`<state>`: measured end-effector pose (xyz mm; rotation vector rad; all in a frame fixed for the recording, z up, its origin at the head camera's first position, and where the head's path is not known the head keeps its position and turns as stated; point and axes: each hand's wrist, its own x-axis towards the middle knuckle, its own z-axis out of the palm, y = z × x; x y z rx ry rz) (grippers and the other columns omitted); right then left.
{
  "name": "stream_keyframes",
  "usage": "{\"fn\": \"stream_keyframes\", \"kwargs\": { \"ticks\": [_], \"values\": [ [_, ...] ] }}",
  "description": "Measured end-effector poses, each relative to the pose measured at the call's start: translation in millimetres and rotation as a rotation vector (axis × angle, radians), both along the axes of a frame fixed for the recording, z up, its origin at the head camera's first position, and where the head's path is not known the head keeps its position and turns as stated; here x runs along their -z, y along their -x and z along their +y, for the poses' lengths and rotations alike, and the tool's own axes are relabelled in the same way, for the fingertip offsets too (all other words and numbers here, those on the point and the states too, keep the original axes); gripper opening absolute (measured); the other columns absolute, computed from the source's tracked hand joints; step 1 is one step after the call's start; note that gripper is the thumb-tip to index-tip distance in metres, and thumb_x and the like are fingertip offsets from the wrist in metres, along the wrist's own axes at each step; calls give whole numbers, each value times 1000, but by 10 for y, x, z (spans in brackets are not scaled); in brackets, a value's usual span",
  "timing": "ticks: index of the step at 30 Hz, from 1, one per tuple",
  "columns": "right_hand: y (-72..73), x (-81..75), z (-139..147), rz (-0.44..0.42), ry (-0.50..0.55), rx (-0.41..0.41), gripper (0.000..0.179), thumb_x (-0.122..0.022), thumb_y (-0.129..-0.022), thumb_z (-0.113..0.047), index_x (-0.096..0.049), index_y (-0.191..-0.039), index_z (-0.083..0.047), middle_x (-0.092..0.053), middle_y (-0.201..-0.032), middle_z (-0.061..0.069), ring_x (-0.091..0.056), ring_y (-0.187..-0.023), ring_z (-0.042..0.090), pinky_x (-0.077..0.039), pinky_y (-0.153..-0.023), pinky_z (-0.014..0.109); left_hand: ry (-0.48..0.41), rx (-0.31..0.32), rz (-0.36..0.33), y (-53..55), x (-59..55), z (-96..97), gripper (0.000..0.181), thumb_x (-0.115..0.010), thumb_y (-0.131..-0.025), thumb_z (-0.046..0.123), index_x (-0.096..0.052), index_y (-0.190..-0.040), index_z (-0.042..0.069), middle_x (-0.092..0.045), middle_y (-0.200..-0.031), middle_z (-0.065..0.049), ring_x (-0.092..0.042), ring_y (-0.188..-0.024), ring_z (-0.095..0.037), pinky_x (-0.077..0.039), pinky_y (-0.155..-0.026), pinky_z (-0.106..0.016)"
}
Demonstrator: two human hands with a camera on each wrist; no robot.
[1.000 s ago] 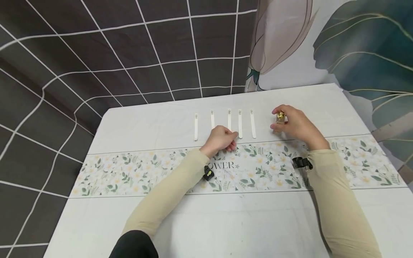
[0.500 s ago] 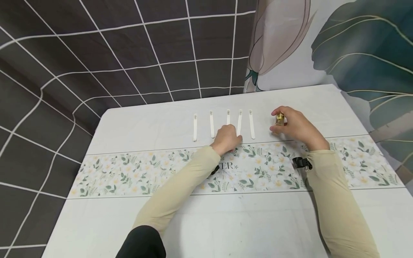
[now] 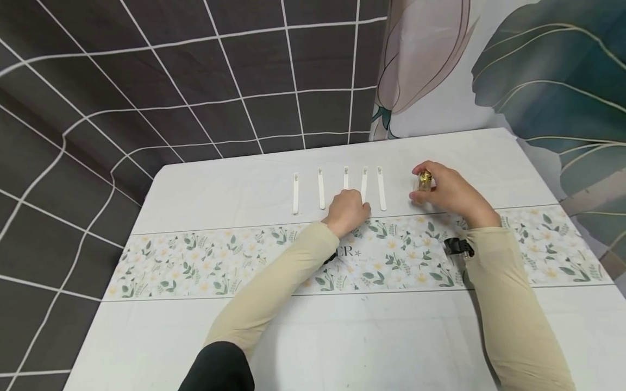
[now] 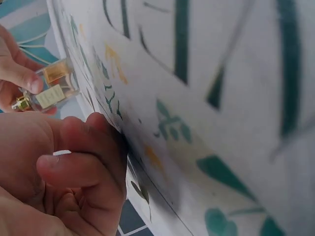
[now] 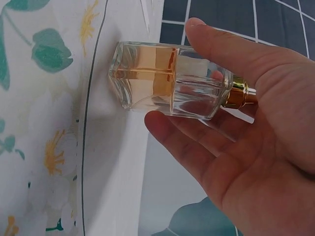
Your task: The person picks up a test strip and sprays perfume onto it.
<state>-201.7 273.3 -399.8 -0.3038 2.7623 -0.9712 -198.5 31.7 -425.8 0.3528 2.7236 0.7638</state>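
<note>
Several white paper scent strips, one of them at the far left of the row, lie side by side on the white table, each with a small print at its far end. My left hand pinches the near end of the scent strip second from the right; a white tip shows between its fingers in the left wrist view. My right hand holds a clear glass perfume bottle with amber liquid and a gold neck, thumb on one side and fingers on the other. The bottle's base is at the tabletop.
A floral band with dark lettering runs across the white table. Behind stand a dark curtain with white grid lines and a flower-print cloth. Black wrist mounts sit at the cuffs.
My left hand has moved slightly right over the near end of its scent strip, which has tilted a little. The right hand and perfume bottle have stayed put.
</note>
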Motion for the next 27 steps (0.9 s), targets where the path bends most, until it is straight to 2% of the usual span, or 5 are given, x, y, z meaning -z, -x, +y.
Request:
{"fn": "stream_keyframes", "kwargs": {
  "ticks": [5,10,16,20,27],
  "values": [
    [-9,-6,4,-25,10,1,66,-75,-91,-17,-41,-145,-2,-60,-111,23,-60,-97,37,-46,-86,51,8,13,-2,11,3,21,35,-52,-103,14,-64,-72,4,-48,-50,0,-41,-36,-6,-35,-33,-19],
    [-20,-8,19,-76,4,15,77,-74,-91,-16,-28,-152,-2,-61,-117,30,-60,-102,40,-46,-91,57,-16,-10,-59,20,10,17,38,-51,-103,14,-50,-64,13,-42,-51,2,-37,-39,-7,-33,-36,-19],
    [-27,-23,45,-58,57,56,82,-76,-92,-23,-21,-149,-1,-52,-133,34,-54,-119,49,-40,-102,64,-155,-50,-13,-37,-35,-50,45,-48,-104,17,-41,-60,17,-38,-49,4,-34,-39,-7,-29,-36,-21],
    [-41,-68,45,21,104,81,77,-74,-94,-34,-24,-145,-4,-51,-137,30,-52,-125,48,-41,-99,62,-278,-89,82,-114,-132,-156,40,-47,-102,14,-41,-63,15,-37,-52,4,-33,-42,-7,-27,-38,-20],
    [-94,-222,-71,273,152,125,67,-70,-97,-33,-35,-151,-14,-56,-128,22,-53,-102,37,-40,-82,44,-502,-129,228,-249,-327,-342,29,-45,-102,16,-58,-78,7,-51,-54,2,-38,-43,-8,-28,-41,-22]
  ]
}}
